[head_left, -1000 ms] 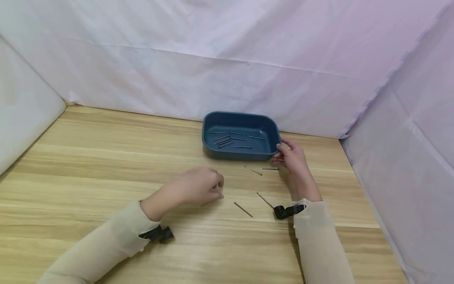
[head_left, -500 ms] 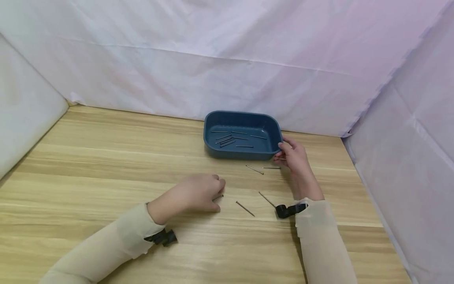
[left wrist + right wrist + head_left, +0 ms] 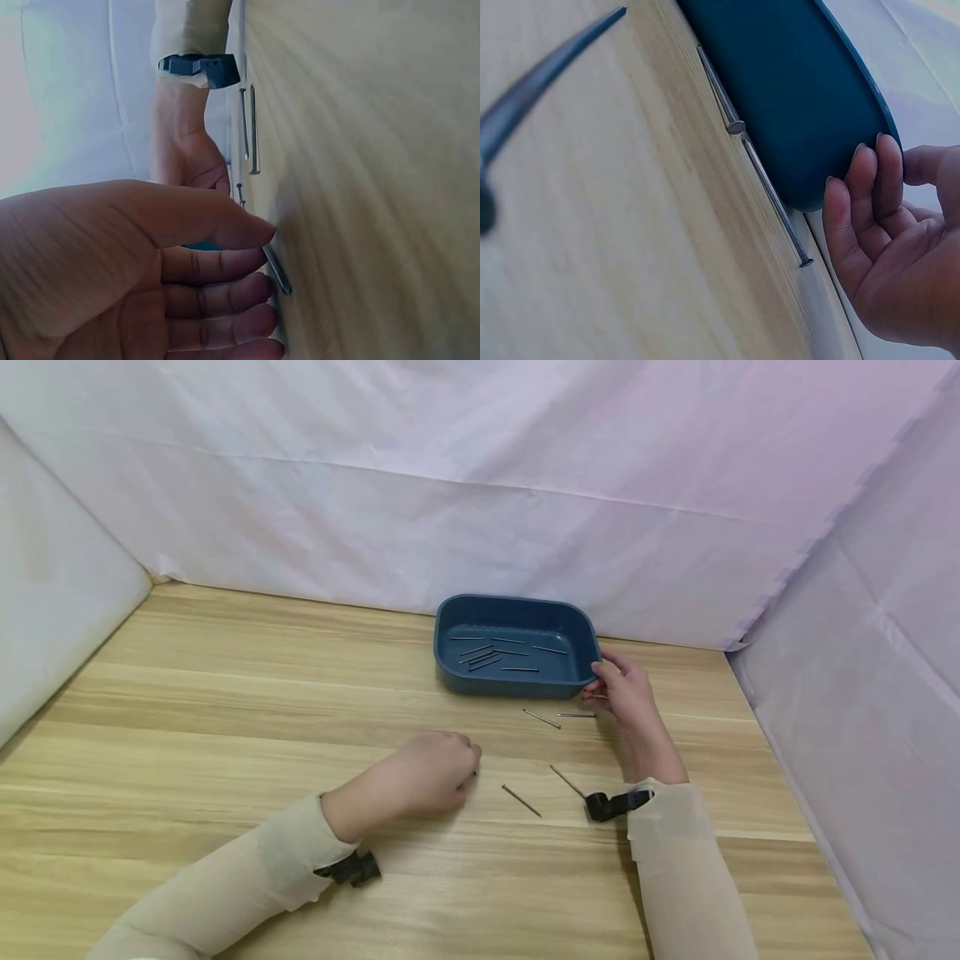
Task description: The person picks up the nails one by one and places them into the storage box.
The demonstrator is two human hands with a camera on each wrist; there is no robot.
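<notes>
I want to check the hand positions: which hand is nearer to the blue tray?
Right. The right hand touches the near right corner of the tray. The left hand rests on the table, well in front of it, at a nail.

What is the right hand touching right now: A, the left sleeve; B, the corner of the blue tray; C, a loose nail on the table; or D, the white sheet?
B: the right hand has its fingers on the near right corner of the blue tray.

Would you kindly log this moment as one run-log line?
left hand: pinching nail on table | right hand: gripping blue tray corner | loose nails between hands
</notes>
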